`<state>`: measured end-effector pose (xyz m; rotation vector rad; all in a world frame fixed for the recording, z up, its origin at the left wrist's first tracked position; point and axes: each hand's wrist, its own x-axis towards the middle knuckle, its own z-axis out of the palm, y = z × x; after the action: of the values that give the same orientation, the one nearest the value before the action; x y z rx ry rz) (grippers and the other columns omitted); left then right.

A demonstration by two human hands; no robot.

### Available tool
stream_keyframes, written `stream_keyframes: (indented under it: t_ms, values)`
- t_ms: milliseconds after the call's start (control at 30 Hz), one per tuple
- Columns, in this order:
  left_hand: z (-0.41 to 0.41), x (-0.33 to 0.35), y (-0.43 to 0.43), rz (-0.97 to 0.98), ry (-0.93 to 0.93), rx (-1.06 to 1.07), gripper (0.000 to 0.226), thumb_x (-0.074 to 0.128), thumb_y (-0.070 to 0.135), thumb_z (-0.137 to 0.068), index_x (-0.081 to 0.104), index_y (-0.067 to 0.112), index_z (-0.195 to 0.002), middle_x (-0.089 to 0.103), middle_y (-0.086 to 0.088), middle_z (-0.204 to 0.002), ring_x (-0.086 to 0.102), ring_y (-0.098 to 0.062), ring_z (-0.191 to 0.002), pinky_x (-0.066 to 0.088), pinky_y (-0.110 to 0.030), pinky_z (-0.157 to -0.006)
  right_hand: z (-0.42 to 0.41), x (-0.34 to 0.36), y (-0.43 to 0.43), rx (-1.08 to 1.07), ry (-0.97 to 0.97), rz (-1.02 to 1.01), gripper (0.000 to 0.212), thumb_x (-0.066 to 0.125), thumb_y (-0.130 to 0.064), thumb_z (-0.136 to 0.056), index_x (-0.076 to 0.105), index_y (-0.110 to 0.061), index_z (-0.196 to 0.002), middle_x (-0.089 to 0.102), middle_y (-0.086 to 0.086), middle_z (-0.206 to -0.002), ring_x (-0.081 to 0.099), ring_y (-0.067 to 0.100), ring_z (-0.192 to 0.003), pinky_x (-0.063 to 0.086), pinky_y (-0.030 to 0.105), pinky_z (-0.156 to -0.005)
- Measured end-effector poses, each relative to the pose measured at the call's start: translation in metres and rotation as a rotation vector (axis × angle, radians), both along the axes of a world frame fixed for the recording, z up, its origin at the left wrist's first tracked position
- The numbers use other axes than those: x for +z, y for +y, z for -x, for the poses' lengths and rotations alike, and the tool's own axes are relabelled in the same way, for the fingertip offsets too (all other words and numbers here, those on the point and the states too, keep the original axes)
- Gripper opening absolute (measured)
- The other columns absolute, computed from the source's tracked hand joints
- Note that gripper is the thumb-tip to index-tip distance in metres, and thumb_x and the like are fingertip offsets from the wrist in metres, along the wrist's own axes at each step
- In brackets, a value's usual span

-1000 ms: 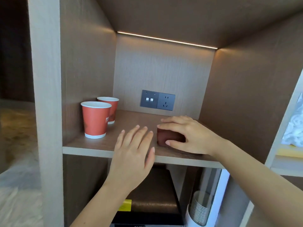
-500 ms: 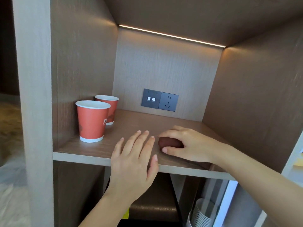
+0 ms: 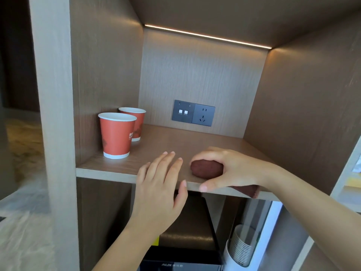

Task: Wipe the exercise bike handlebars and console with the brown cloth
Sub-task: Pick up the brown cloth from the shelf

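The brown cloth (image 3: 207,169), a soft rolled bundle, lies near the front edge of the smooth wood-grain shelf (image 3: 109,169). The right hand (image 3: 230,169) has its fingers curled around it. The left hand (image 3: 160,188) hovers beside it, fingers spread and empty. Two orange paper cups (image 3: 116,134) stand well left, under the grey wall socket (image 3: 193,113).

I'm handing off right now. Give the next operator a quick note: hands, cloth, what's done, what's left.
Right hand: closed around the brown cloth at the front edge of the shelf.
Left hand: open and empty, beside the cloth, not touching it.
Two red paper cups stand at the shelf's left.
Done: cloth gripped.
Left: lift it, go to the bike, which isn't in view, and wipe handlebars and console.
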<state>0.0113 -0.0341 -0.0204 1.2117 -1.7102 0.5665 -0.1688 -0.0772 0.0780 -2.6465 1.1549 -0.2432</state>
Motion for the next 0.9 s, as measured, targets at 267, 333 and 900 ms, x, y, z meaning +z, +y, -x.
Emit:
stream_keyframes:
  t_ms: [267, 333, 900]
  values:
    - [0.006, -0.008, 0.045, -0.032, 0.024, 0.004, 0.042, 0.042, 0.027, -0.083, 0.061, 0.007, -0.114, 0.06, -0.012, -0.122, 0.052, -0.028, -0.118, 0.029, -0.04, -0.1, 0.006, -0.015, 0.034, 0.011, -0.055, 0.25, 0.045, 0.07, -0.02, -0.074, 0.052, -0.042, -0.109, 0.049, -0.009, -0.107, 0.052, 0.01, -0.094, 0.046, 0.022, -0.08]
    - [0.007, -0.011, 0.06, -0.028, 0.024, 0.009, 0.041, 0.041, 0.026, -0.084, 0.061, 0.007, -0.114, 0.06, -0.013, -0.122, 0.052, -0.028, -0.118, 0.029, -0.041, -0.101, 0.009, -0.024, 0.045, 0.019, -0.127, 0.342, 0.046, 0.071, -0.018, -0.073, 0.055, -0.037, -0.111, 0.049, -0.009, -0.107, 0.052, 0.01, -0.092, 0.046, 0.022, -0.078]
    - [-0.054, -0.062, 0.233, -0.207, -0.009, 0.403, 0.037, 0.045, 0.021, -0.084, 0.06, 0.002, -0.112, 0.061, -0.016, -0.118, 0.054, -0.031, -0.113, 0.038, -0.038, -0.097, -0.091, -0.132, 0.175, 0.266, -0.904, -0.083, 0.05, 0.074, -0.011, -0.074, 0.053, -0.042, -0.106, 0.058, -0.018, -0.109, 0.053, -0.007, -0.102, 0.039, 0.0, -0.078]
